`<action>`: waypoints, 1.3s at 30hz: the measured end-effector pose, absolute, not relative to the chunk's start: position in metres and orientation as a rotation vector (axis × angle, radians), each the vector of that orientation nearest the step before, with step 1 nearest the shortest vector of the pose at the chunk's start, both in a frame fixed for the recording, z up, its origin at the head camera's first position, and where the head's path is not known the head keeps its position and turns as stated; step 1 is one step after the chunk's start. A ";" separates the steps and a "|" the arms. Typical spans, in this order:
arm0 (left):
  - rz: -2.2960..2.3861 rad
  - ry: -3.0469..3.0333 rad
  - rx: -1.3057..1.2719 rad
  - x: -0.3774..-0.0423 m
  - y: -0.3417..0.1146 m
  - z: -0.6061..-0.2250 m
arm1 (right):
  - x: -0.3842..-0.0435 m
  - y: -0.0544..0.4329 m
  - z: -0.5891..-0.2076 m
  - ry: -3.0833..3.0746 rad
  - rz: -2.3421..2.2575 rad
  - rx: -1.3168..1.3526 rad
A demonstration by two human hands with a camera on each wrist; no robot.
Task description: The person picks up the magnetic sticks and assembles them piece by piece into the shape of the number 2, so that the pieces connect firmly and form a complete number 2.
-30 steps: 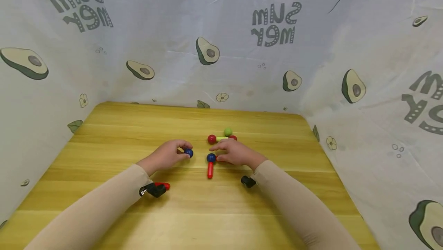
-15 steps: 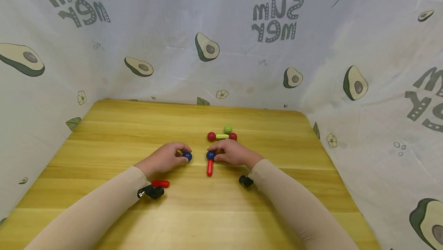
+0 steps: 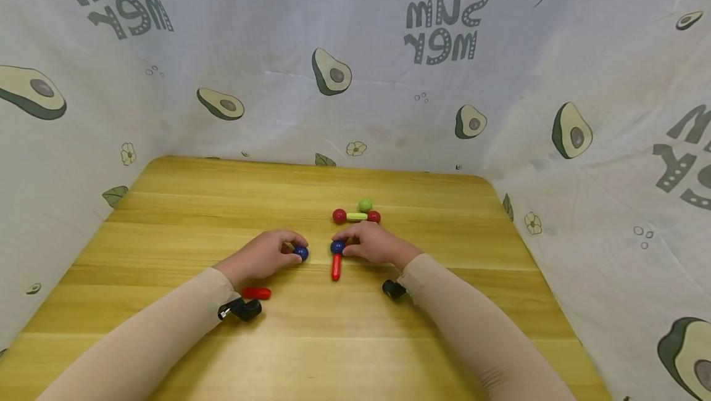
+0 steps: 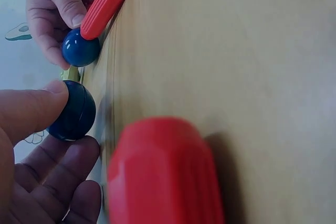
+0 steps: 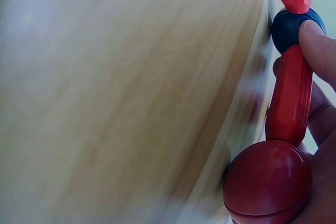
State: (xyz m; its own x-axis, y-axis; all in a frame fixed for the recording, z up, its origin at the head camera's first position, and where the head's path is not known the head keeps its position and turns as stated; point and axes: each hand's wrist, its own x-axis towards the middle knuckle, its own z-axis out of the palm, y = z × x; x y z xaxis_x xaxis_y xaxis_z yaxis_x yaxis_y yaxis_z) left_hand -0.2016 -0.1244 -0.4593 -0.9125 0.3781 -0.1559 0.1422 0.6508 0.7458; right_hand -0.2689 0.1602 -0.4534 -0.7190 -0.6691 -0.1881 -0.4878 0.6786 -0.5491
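My left hand (image 3: 261, 258) pinches a blue ball (image 3: 301, 253) between thumb and fingers, close over the table. To its right, my right hand (image 3: 373, 243) holds a second blue ball (image 3: 337, 247) between thumb and fingertips. From this ball one red rod (image 3: 336, 268) points toward my body. Another red rod (image 5: 289, 95) joins it to a dark red ball (image 5: 270, 182) under my right palm, hidden in the head view. A loose red rod (image 3: 257, 293) lies beside my left sleeve and looms large in the left wrist view.
Beyond my right hand, a yellow-green rod (image 3: 357, 216) links two red balls (image 3: 339, 216), with a green ball (image 3: 365, 205) just behind. The wooden table (image 3: 250, 197) meets a printed cloth (image 3: 266, 123) at the back and sides.
My right fingertips have come down onto the blue ball they hovered by. My left hand has drawn its blue ball slightly toward my body. The head view has tilted a little downward.
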 end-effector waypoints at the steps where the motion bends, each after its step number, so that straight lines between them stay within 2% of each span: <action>1: 1.129 2.571 0.425 -0.201 -0.124 -0.459 | -0.269 0.160 -0.453 2.518 -0.670 -0.907; 39: 1.044 2.494 0.786 -0.177 -0.081 -0.465 | -0.271 0.157 -0.452 2.521 -0.647 -0.896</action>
